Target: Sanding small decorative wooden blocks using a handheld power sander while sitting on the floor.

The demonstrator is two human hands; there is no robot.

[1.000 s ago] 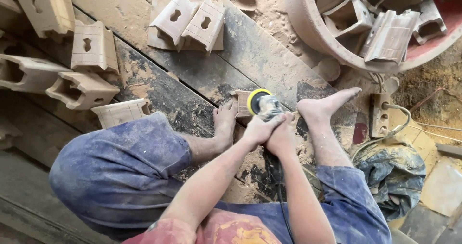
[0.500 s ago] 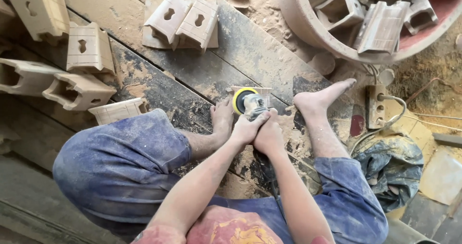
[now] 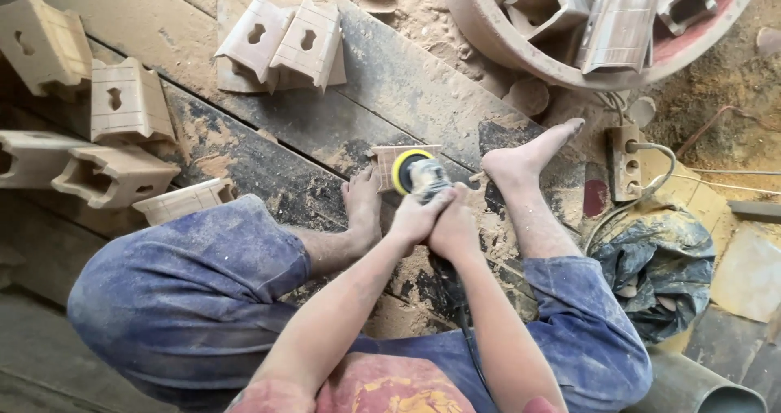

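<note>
Two hands are gripping a small sander (image 3: 413, 173) with a yellow-rimmed disc and dark, dusty body, its pad lying against a pale grooved wooden block (image 3: 389, 162) between the bare feet on the dusty planks (image 3: 268, 120). The left hand (image 3: 413, 218) and right hand (image 3: 454, 227) are wrapping the tool together, arms stretching forward.

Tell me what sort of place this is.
Probably a small woodworking shop: a yellow-rimmed round power sander worked on a wooden block, carved pale wooden blocks lying about, and sawdust over the dark plank floor.
</note>
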